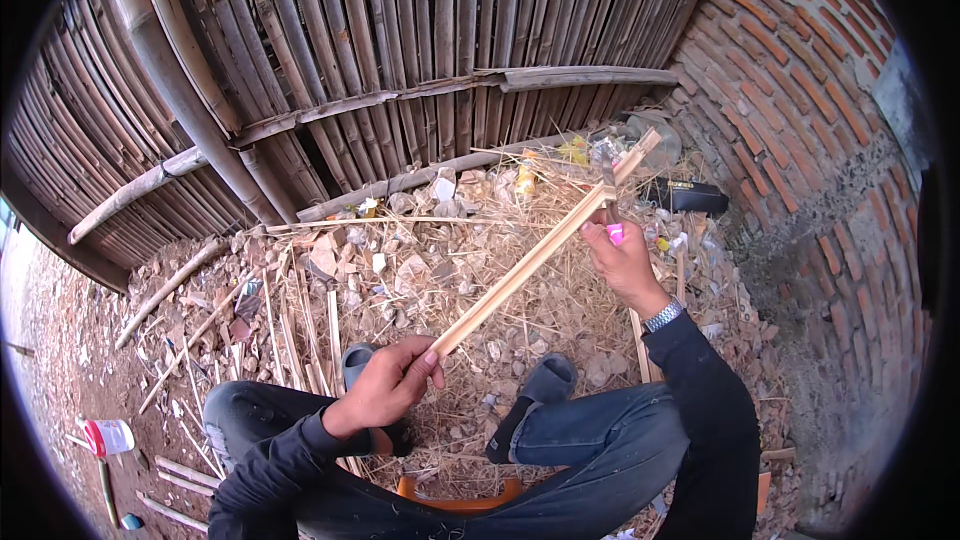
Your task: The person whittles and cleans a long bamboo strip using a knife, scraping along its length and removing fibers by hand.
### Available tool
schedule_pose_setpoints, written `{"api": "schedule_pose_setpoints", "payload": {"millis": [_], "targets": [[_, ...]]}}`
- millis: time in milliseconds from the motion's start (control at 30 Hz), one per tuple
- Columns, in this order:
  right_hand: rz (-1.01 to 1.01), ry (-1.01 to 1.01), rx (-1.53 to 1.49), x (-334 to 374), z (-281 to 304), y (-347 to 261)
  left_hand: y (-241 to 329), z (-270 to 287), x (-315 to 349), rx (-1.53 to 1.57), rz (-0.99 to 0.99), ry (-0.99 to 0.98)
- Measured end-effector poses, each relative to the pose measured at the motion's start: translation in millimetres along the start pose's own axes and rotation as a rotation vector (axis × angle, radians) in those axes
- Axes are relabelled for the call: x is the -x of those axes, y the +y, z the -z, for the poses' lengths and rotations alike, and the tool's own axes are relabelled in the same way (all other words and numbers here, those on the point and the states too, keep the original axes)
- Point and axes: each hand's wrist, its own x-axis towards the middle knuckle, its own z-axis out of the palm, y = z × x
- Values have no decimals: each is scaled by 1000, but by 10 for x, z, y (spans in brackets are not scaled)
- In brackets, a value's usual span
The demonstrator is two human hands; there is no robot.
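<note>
A pale split bamboo strip [520,275] slants up across the middle, from lower left to upper right. My left hand [393,380] is closed around its near end, thumb on top. Toward the far end, my right hand [625,265] is closed on a knife [608,168], whose blade stands upright against the strip. The handle is mostly hidden by my fingers. Something bright pink [615,233] shows at those fingers; whether it is a wrap or part of the handle, I cannot tell.
Stones, straw and bamboo offcuts litter the ground around my sandals [551,378]. A bamboo wall [420,40] stands ahead, a brick wall [800,90] to the right. A black case [697,197] lies near their corner. A red-and-clear container [108,437] sits far left; an orange stool [460,502] is beneath me.
</note>
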Motion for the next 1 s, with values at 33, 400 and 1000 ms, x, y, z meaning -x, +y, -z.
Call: {"api": "schedule_pose_setpoints", "payload": {"millis": [33, 400, 1000], "targets": [[-21, -48, -106, 3, -4, -40, 6, -13, -8, -2, 2, -1], [-103, 0, -390, 22, 111, -220, -107, -18, -40, 185, 47, 9], [-62, 141, -2, -115, 127, -256, 10, 11, -23, -37, -181, 170]]}}
